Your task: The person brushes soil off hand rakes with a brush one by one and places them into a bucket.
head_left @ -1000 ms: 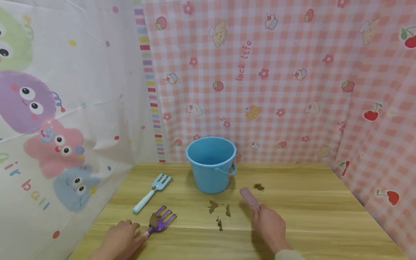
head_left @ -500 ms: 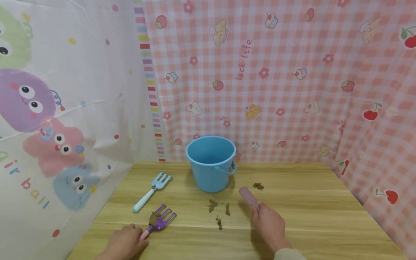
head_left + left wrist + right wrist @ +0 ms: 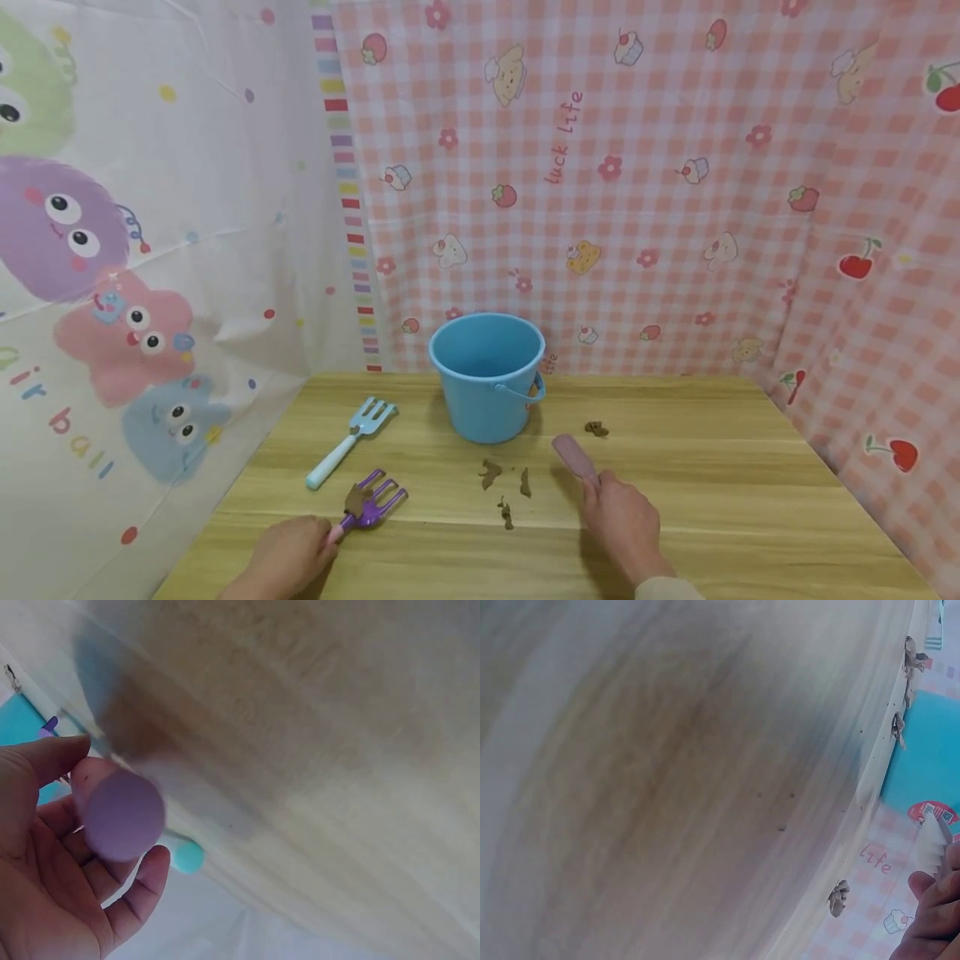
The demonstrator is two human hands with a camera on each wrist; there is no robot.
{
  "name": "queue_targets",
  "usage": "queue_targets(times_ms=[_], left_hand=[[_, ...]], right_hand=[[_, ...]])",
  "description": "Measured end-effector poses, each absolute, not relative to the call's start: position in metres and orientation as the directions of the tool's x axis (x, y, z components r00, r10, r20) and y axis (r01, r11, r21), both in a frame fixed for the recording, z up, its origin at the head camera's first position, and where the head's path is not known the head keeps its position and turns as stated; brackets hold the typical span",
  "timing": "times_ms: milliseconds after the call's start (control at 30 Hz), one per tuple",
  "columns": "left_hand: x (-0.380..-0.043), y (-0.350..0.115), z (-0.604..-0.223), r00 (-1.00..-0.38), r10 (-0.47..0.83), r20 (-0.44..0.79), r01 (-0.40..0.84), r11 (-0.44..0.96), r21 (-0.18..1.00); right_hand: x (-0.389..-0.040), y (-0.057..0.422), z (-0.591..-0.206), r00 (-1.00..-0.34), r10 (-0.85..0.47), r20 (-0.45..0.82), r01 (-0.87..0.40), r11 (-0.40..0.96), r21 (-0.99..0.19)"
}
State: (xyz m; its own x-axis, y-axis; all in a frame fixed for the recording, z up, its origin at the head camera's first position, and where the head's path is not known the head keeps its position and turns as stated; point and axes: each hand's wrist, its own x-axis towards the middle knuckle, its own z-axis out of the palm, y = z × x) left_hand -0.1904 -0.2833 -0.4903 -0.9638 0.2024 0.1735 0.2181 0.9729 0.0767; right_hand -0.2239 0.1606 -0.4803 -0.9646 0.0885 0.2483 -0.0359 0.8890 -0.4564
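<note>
In the head view my left hand (image 3: 288, 550) grips the pink handle of a purple hand fork (image 3: 371, 510). A brown clump (image 3: 357, 498) sits on the fork, at the base of its tines. The left wrist view shows the rounded handle end (image 3: 126, 814) with thumb and fingers curled about it. My right hand (image 3: 624, 521) holds a flat mauve tool (image 3: 576, 457) with a ridged blade, pointing forward and left. Several brown pieces (image 3: 491, 473) lie on the table between the hands, and another brown lump (image 3: 597, 429) lies beyond the mauve tool.
A blue bucket (image 3: 487, 408) stands upright at the back middle, its handle hanging to the right. On the left lies a light blue hand fork (image 3: 351, 442). Printed cloths (image 3: 600, 208) rise behind and on both sides of the wooden table (image 3: 750, 500).
My left hand has shifted on the purple fork, its fingers now closed around the handle near the neck. The fork has barely moved, and the right hand has stayed in place.
</note>
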Motion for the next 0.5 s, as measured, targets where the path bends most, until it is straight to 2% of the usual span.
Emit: queue_targets(times_ms=[200, 500], left_hand=[[-0.193, -0.278, -0.476, -0.969, 0.178, 0.169, 0.201, 0.970, 0.135], [-0.198, -0.265, -0.469, -0.947, 0.201, 0.251, 0.237, 0.964, 0.124]], right_hand=[[-0.223, 0.159, -0.479, -0.963, 0.090, 0.254, -0.036, 0.891, -0.452], [-0.221, 0.156, -0.480, -0.966, 0.087, 0.243, -0.033, 0.893, -0.448]])
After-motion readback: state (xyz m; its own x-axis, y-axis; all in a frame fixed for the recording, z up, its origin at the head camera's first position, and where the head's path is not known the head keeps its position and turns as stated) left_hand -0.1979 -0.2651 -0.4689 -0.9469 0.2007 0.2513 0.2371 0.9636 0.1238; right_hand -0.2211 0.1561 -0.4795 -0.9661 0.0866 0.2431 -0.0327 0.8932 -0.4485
